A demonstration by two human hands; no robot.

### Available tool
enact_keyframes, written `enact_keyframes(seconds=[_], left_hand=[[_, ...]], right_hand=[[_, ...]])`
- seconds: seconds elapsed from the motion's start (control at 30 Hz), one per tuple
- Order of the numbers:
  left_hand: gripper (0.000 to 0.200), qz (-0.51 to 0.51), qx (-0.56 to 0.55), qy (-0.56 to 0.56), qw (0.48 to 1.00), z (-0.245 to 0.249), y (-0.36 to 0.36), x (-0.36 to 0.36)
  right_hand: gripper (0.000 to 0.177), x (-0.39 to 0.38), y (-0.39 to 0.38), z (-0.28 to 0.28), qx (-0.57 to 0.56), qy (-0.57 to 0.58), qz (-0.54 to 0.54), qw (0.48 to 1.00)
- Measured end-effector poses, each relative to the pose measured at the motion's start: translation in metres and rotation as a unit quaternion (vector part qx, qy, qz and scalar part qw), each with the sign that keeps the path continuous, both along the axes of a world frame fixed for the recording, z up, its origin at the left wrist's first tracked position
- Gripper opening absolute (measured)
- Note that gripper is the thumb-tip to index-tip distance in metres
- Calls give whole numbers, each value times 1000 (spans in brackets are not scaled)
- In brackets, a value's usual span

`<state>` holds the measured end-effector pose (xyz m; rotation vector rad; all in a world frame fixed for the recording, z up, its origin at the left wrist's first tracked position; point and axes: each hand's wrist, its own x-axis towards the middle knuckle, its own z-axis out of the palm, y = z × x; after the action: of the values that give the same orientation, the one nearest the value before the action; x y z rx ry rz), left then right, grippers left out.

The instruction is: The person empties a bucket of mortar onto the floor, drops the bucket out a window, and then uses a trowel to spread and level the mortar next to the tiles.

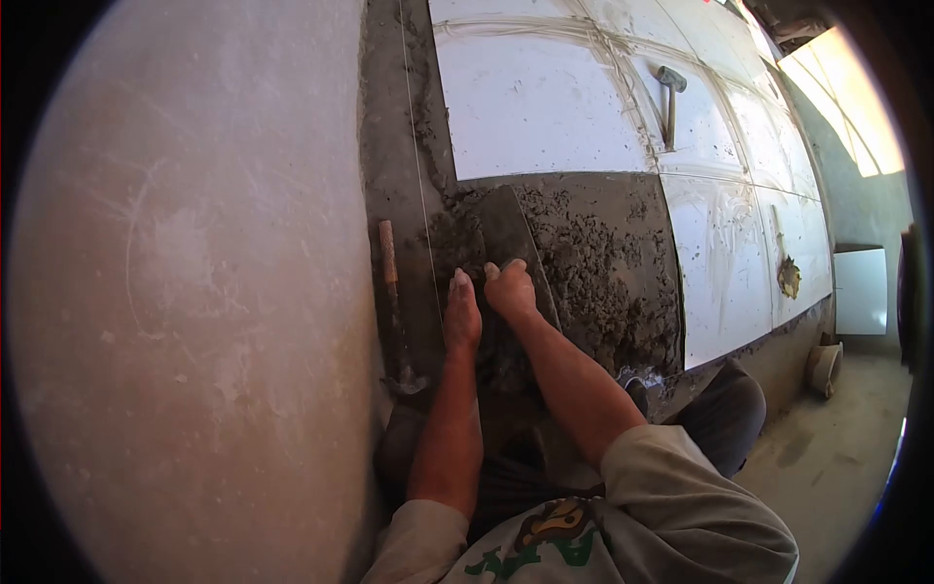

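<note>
My right hand point(510, 290) is closed, fingers curled on a long flat grey board point(508, 222) lying tilted over the wet mortar. The board's exact kind is hard to tell, and its near end is lost in shadow between my forearms. Just left of it, my left hand point(463, 310) is held edge-on, fingers stretched forward, close to dark clumps of mortar; I see nothing in it. Rough mortar point(613, 263) spreads to the right of the board, up to the laid white tiles point(535, 107). A taut string point(420, 175) runs past my left hand.
At the left, a plastered wall point(214, 253) rises beside a hammer point(388, 255) with an orange-brown handle. A mallet point(671, 97) and a mortar-caked tool point(788, 276) lie on the tiles. Lower right are a bucket point(825, 370) and a leaning white tile point(861, 292).
</note>
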<state>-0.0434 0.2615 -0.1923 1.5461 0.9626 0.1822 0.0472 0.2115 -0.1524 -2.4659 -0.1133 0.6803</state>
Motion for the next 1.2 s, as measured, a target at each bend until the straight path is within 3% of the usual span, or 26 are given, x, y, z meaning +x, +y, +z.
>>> enact_keyframes(seconds=[0.13,0.23,0.33,0.43,0.47,0.53,0.63,0.73,0.83,0.97,1.1,1.2], left_hand=[[76,8,2,-18,1000,4,2,0],[76,10,-5,-3,1000,6,0,0],[76,7,-1,-10,1000,8,2,-1],[76,9,8,-16,1000,11,3,3],[76,9,5,-15,1000,11,4,3],[76,12,7,-25,1000,12,2,0],[76,24,4,-21,999,14,1,1],[76,27,11,-29,999,17,3,-1],[76,30,19,-33,999,20,6,4],[76,31,11,-39,999,22,7,6],[76,24,-12,-26,999,22,5,5],[76,16,-23,-28,999,23,5,1]], right_hand=[[54,-6,-21,11,-18,0,-18,1000],[56,-18,-41,29,31,70,-107,991],[60,-19,-27,-6,-16,10,8,1000],[57,-3,-11,-17,-7,11,26,1000],[57,-6,-16,-7,-10,12,24,1000],[55,-2,-17,36,60,131,-82,986],[53,-18,-35,64,87,184,-117,972],[54,-25,-24,4,44,167,-74,982],[56,-8,-6,0,50,132,-51,989],[45,-8,-41,-17,44,48,-52,997],[33,2,-120,47,133,82,-223,962],[33,26,-171,69,91,44,-231,968]])
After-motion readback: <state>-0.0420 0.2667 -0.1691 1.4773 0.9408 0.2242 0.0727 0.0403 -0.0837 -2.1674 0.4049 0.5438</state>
